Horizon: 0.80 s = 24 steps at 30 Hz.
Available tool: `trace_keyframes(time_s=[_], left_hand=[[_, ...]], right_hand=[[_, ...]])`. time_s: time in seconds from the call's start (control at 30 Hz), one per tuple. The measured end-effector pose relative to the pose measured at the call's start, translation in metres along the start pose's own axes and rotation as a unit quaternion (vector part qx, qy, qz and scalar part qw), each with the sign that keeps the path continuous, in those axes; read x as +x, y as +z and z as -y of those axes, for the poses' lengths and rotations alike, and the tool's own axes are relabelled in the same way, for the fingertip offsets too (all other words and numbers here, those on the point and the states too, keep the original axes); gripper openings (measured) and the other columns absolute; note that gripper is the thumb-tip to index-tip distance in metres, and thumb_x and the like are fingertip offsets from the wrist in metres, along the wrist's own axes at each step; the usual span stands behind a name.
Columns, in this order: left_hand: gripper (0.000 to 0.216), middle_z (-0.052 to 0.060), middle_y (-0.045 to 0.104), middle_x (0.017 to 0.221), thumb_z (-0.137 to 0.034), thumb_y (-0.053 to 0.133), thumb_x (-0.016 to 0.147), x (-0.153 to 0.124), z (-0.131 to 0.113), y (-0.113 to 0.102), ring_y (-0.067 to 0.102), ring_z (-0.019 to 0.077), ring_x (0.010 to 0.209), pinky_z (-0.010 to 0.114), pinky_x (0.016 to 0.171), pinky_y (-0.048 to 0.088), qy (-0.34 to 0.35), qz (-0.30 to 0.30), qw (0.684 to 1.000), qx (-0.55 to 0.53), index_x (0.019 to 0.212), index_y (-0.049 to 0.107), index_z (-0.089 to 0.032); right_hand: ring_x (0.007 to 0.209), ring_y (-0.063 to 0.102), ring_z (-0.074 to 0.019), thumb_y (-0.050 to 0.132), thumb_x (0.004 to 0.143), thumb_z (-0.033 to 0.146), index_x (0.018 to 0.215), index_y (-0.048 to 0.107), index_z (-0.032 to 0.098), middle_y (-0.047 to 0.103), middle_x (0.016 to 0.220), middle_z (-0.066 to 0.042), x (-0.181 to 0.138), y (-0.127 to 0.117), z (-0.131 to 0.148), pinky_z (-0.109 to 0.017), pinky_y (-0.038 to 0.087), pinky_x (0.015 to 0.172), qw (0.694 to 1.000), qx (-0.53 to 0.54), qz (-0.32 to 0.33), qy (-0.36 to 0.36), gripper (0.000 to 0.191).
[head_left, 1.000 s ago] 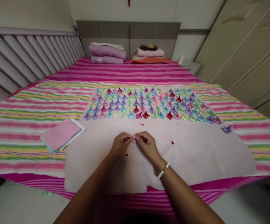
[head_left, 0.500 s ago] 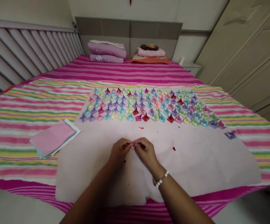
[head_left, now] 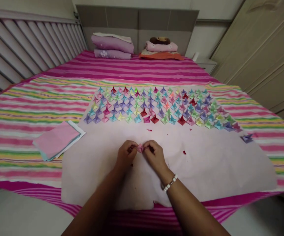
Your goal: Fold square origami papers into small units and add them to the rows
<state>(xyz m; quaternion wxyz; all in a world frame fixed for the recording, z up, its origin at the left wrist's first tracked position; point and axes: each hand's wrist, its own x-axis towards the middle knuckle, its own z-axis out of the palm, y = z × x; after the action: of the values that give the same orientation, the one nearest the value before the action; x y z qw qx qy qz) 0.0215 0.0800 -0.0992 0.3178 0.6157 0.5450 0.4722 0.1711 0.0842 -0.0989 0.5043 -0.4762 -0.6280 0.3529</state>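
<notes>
Between my two hands is a small folded pink paper piece (head_left: pixel 140 148), diamond-shaped from above. My left hand (head_left: pixel 127 154) pinches its left corner between thumb and fingertips. On the opposite side, my right hand (head_left: pixel 154 154), with a white bead bracelet (head_left: pixel 170 183) at the wrist, pinches the right corner. Both hands are over a large pale paper sheet (head_left: pixel 205 160) spread on the bed. Beyond them, several rows of small folded paper pieces (head_left: pixel 137 110) in many colours cover the sheet's far part. A lone purple folded piece (head_left: pixel 247 138) lies by the sheet's right edge.
Left of the sheet lies a stack of coloured paper (head_left: pixel 58 139), pink on top. Dark red scraps (head_left: pixel 184 152) are scattered on the sheet. Folded bedding (head_left: pixel 112 46) stands at the headboard (head_left: pixel 122 16). A slatted rail (head_left: pixel 33 49) runs along the left, wardrobe doors (head_left: pixel 259 55) on the right.
My fingertips have drawn slightly apart, so more of the pink paper piece shows between them, its folded face turned up. The camera view has tilted down a little.
</notes>
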Motion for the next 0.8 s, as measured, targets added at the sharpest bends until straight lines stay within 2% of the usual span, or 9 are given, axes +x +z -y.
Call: trace_keyframes(time_s=[0.17,0.27,0.47,0.57,0.7,0.8], left_hand=[[0.006,0.000,0.057,0.073,-0.020,0.056,0.075,0.0019,-0.0033,0.0008,0.049,0.0103,0.059,0.022,0.054,0.039,0.018,0.007,1.000,0.006,0.072,0.061,-0.019],[0.009,-0.001,0.056,0.071,-0.025,0.060,0.076,0.0019,-0.0022,0.0024,0.049,0.0101,0.059,0.022,0.054,0.039,0.015,0.001,1.000,0.013,0.069,0.059,-0.019],[0.005,-0.003,0.052,0.066,-0.022,0.059,0.075,0.0006,0.0007,0.0037,0.046,0.0090,0.053,0.021,0.051,0.039,0.008,-0.019,1.000,0.019,0.073,0.055,-0.019],[0.003,-0.001,0.054,0.074,-0.016,0.055,0.074,0.0003,0.0007,0.0029,0.048,0.0098,0.058,0.021,0.052,0.040,0.025,-0.020,0.999,0.018,0.074,0.054,-0.019],[0.012,0.004,0.056,0.093,-0.009,0.051,0.073,-0.0010,0.0014,0.0019,0.051,0.0115,0.068,0.023,0.056,0.042,0.053,-0.013,0.998,0.020,0.073,0.057,-0.019],[0.019,0.005,0.054,0.100,-0.005,0.048,0.074,-0.0025,0.0020,0.0022,0.053,0.0120,0.072,0.024,0.059,0.043,0.064,-0.002,0.997,0.036,0.074,0.061,-0.019]], right_hand=[[0.065,0.053,-0.0155,0.048,0.072,0.010,0.066,0.060,0.020,0.059,0.070,-0.001,0.0006,0.0005,0.0023,-0.027,0.041,0.061,1.000,0.008,0.002,-0.002,0.017],[0.064,0.053,-0.0151,0.049,0.074,0.011,0.067,0.060,0.020,0.059,0.071,-0.001,0.0004,0.0001,0.0042,-0.027,0.041,0.060,1.000,0.006,0.009,0.001,0.016],[0.062,0.051,-0.0146,0.051,0.076,0.014,0.068,0.059,0.019,0.059,0.071,-0.002,-0.0003,0.0004,0.0017,-0.026,0.040,0.057,1.000,-0.014,0.008,0.006,0.013],[0.062,0.051,-0.0147,0.049,0.073,0.012,0.071,0.059,0.019,0.058,0.071,-0.001,-0.0002,0.0008,-0.0011,-0.027,0.040,0.058,1.000,-0.014,0.004,0.004,0.013],[0.066,0.053,-0.0158,0.048,0.071,0.010,0.070,0.060,0.020,0.060,0.073,-0.002,0.0003,0.0005,-0.0013,-0.028,0.042,0.061,1.000,-0.010,0.008,-0.007,0.016],[0.070,0.055,-0.0170,0.047,0.071,0.009,0.069,0.060,0.021,0.060,0.074,-0.002,0.0003,-0.0001,0.0007,-0.029,0.044,0.066,1.000,-0.010,0.013,-0.023,0.018]])
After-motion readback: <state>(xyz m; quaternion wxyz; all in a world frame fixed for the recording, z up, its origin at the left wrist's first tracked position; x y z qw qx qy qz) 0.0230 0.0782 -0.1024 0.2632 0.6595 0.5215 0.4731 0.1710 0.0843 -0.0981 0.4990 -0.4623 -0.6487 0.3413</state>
